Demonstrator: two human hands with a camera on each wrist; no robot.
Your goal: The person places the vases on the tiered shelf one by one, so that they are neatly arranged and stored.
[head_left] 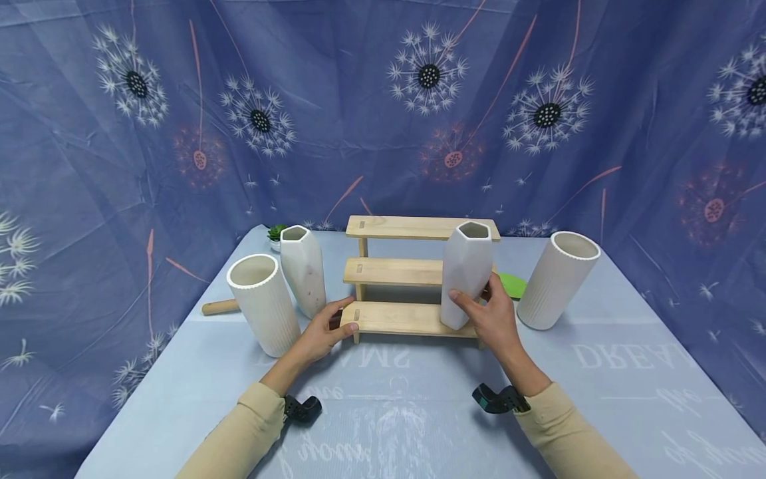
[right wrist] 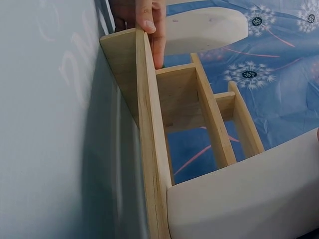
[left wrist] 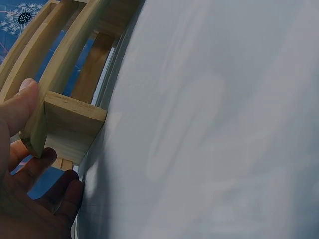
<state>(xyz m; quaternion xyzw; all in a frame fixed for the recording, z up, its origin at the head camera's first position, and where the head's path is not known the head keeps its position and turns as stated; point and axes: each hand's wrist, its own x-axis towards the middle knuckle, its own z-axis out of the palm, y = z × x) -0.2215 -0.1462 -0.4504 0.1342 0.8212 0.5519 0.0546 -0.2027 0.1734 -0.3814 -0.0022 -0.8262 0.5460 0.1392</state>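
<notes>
A three-tier wooden shelf stand [head_left: 401, 316] stands on the table. My left hand [head_left: 323, 332] pinches the left end of its lowest board, thumb and fingers on either side of the wood [left wrist: 75, 107]. With my right hand [head_left: 495, 322] I grip a white faceted vase [head_left: 467, 273] low on its body, at the right part of the lowest board. The base of this vase [right wrist: 239, 204] meets the board in the right wrist view. Most of my right hand is hidden in that view.
To the left are a ribbed white vase [head_left: 263, 306], another faceted white vase [head_left: 304, 273], a small potted plant [head_left: 275, 233] and a wooden handle [head_left: 219, 307]. A second ribbed vase [head_left: 558, 283] and a green flat object [head_left: 512, 285] lie right. Blue curtain [head_left: 359, 100] hangs behind.
</notes>
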